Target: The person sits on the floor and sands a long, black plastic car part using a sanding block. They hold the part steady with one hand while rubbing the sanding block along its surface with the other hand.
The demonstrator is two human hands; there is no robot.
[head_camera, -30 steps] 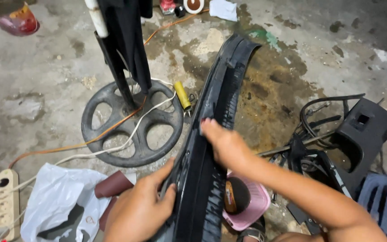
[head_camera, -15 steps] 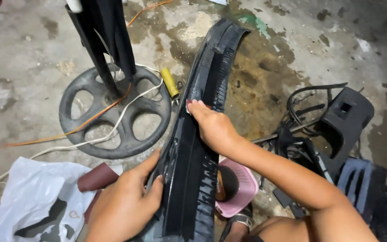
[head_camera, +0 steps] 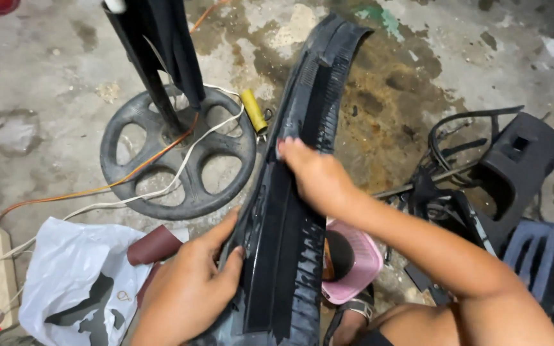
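Gripping the lower edge of the long black plastic panel [head_camera: 293, 192], your left hand [head_camera: 190, 291] has its thumb and fingers closed around it, while your right hand [head_camera: 318, 176] lies flat on the panel's middle, fingers pressed on top (whether they curl under the far edge, you cannot tell). That panel runs from your lap up over the stained concrete floor [head_camera: 40, 96], beside the round black stand base [head_camera: 177, 157], with a pink tub [head_camera: 360, 266] just right of it and a white plastic bag [head_camera: 75, 282] to the left.
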